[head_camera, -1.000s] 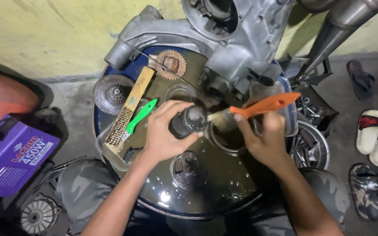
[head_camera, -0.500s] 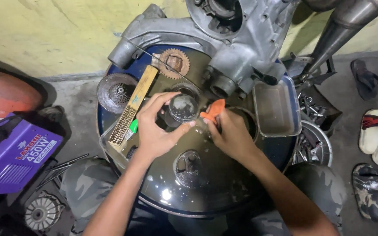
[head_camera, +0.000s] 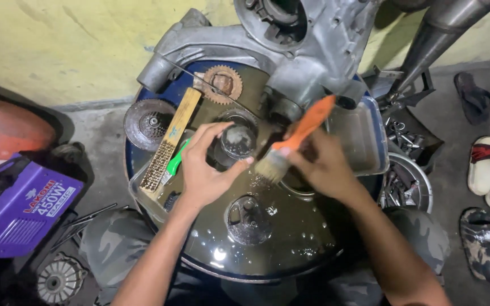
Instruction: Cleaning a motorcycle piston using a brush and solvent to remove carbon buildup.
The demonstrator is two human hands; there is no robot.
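Orange-handled paintbrush (head_camera: 296,141), pinched in the right hand (head_camera: 324,167), scrubs the round metal part (head_camera: 236,141) clasped by the left hand (head_camera: 205,170); rinsing seems due.

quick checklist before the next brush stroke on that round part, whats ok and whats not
1. Left hand grips the round metal part: ok, fingers curl around its rim.
2. Right hand holds the paintbrush: ok, orange handle in the fist, bristles pointing at the part.
3. Bristles touching the part: cannot tell, they sit right beside it.
4. Drum top dry: not ok, it is wet and shiny with dark liquid.
5. Wire brush out of the way: ok, it lies left of the left hand.
6. Tray within reach: ok, just behind the right hand.
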